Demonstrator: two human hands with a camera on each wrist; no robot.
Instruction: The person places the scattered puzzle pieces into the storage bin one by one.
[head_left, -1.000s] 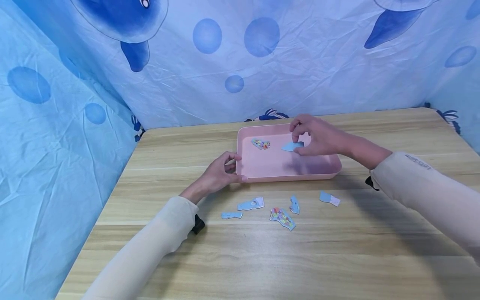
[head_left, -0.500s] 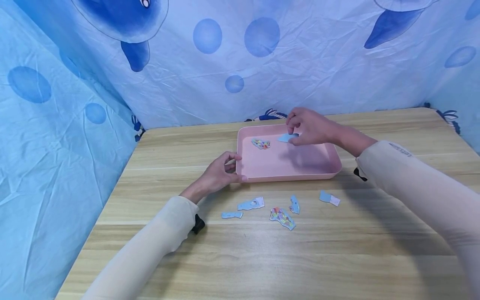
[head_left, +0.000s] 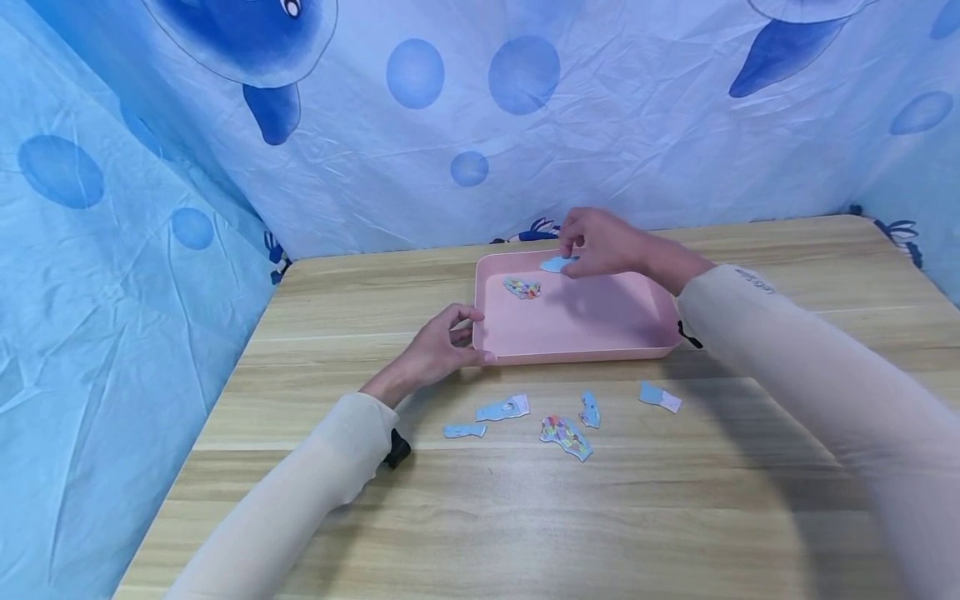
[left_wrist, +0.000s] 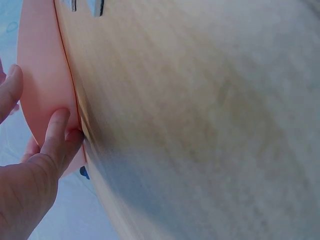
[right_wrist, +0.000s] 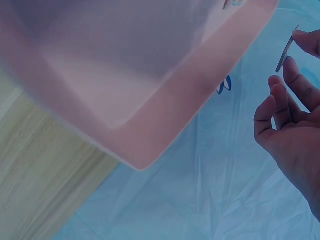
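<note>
My right hand pinches a flat light-blue puzzle piece between thumb and forefinger over the far part of a shallow pink tray. Seen from the right wrist, the puzzle piece is edge-on and thin, with the other fingers curled below it. My left hand grips the tray's near left corner. In the left wrist view its fingers press against the tray's outer wall and the thumb is at the rim. A multicoloured puzzle piece lies inside the tray, toward its left.
On the wooden table in front of the tray lie several puzzle pieces: a large multicoloured piece, a blue-and-white piece at right, and small blue pieces such as one at left. A blue patterned curtain hangs behind the table.
My right hand has moved left and toward the back of the tray, carrying the blue puzzle piece. The left hand, the tray and the other pieces have stayed put.
</note>
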